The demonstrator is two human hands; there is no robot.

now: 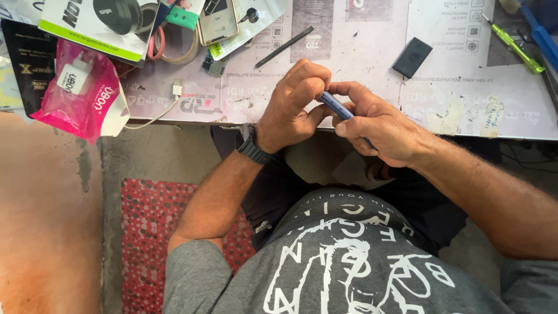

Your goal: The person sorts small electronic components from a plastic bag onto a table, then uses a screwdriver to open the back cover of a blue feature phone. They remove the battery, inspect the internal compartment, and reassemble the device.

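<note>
At the table edge, left hand and right hand pinch a slim blue rigid phone edge-on; likely light, slippery, fragile, best gripped by its sides.

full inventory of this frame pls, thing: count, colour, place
phone: 1, blue, edge-on between both hands
table: 1, pale printed sheets, top
pouch: 1, pink with white charger, top left
cable: 1, white, left table edge
stick: 1, dark, top centre
black pad: 1, black, top right of centre
screwdriver: 1, green, top right
mat: 1, red dotted, floor left
watch: 1, black, left wrist
left hand: 1, grip on phone
right hand: 1, grip on phone
</note>
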